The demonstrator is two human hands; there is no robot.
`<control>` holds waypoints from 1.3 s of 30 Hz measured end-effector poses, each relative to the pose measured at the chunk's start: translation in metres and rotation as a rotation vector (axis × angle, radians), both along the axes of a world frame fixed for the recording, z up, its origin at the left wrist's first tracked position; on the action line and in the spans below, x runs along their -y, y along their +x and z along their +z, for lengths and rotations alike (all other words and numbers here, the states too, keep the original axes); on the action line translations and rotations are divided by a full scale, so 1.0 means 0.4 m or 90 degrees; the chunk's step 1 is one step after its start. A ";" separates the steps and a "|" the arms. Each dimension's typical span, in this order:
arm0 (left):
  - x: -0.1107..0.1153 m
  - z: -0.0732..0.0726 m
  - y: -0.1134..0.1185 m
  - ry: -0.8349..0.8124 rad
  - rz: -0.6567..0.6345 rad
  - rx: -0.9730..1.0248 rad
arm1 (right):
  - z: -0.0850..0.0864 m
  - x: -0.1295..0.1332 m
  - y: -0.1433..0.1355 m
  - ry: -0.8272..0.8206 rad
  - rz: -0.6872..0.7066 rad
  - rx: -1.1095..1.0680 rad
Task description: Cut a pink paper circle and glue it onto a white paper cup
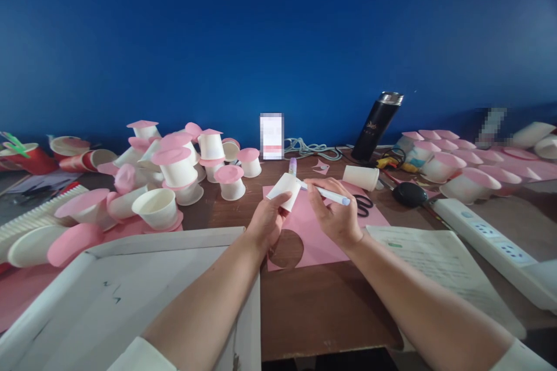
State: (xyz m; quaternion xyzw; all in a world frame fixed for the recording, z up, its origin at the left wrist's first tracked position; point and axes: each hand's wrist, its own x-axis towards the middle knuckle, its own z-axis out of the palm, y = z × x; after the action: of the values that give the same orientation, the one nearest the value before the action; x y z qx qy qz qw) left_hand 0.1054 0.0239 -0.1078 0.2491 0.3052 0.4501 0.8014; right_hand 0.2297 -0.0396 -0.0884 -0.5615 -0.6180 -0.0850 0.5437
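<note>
My left hand [270, 220] is wrapped round a small white paper cup [285, 190], held tilted above the table. A white marker [328, 194] with a pale purple end is pinched in my right hand [338, 214], its tip at the right side of the cup. Under both hands lies a pink sheet [322, 237] with a round hole cut near its left edge. Black scissors [364, 205] lie partly hidden behind my right hand. A glue stick [293, 167] stands just behind the cup.
Many white cups with pink paper tops [174, 168] crowd the left; more [446, 165] stand at the right. A white box lid [165, 290], papers [435, 261], a power strip [491, 243], a black mouse [409, 194], a black flask [376, 127] and a phone [272, 136] surround the hands.
</note>
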 end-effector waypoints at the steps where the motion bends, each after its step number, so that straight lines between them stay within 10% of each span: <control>1: 0.000 0.001 0.000 -0.002 -0.003 -0.002 | -0.001 0.000 -0.001 0.001 0.000 0.000; 39: -0.011 0.023 -0.013 -0.107 0.018 0.026 | -0.012 -0.005 0.002 0.008 -0.004 0.028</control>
State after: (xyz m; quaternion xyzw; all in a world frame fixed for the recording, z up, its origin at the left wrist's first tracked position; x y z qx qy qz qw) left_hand 0.1003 0.0281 -0.0987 0.1673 0.3288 0.4391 0.8192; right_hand 0.2303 -0.0374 -0.0933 -0.5577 -0.6277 -0.1030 0.5332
